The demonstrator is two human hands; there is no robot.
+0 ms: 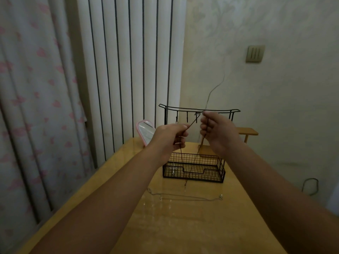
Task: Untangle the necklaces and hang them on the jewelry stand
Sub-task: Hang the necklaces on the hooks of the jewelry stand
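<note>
A black wire jewelry stand (199, 110) with a row of hooks under its top bar and a mesh basket (194, 168) at its base stands on the wooden table. Both my hands are raised in front of the hooks. My left hand (169, 136) and my right hand (216, 131) each pinch a side of a thin dark necklace (192, 123). Its top is at a middle hook; the loop hangs down in front of the basket to a small pendant (185, 185). A thin silver necklace (183, 197) lies loose on the table in front of the stand. Another thin chain (173, 166) hangs at the stand's left side.
A pink-framed mirror (145, 132) leans behind the stand on the left. A small wooden shelf (246, 132) sits behind on the right. The yellow wooden table (183, 226) runs toward me. Curtains and a white ribbed panel fill the left; a wall with a switch is on the right.
</note>
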